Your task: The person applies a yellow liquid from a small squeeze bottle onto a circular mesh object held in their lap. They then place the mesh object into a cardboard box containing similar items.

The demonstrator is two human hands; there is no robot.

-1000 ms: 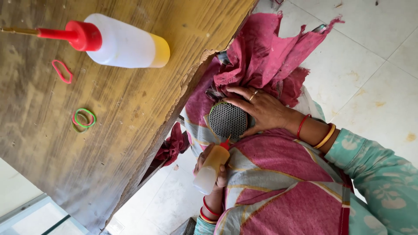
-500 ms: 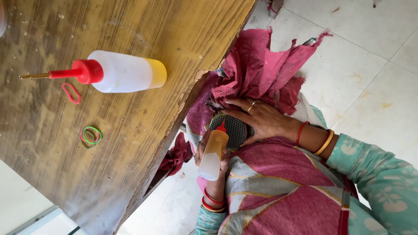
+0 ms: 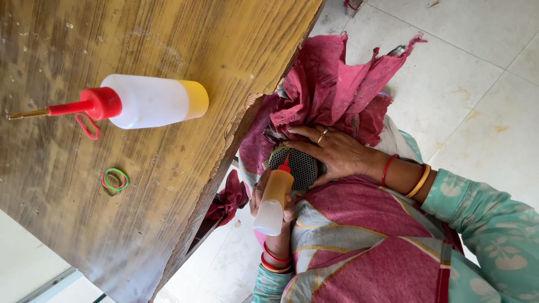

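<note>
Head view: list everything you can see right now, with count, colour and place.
Table: one, worn brown wood, left and top.
Large squeeze bottle: one, white with yellow end and red nozzle cap, lying on the table.
Rubber bands: a small green and red cluster on the table, exact count unclear; one more red band by the nozzle cap.
Cloth: pink-red, ragged, bunched beyond the table edge.
Floor: pale tiles, right.
Mesh disc: one, dark, round, on the lap.
Small squeeze bottle: one, amber and white, red tip at the disc.
Left hand: grips the small squeeze bottle.
Right hand: ringed, holds the mesh disc.
</note>
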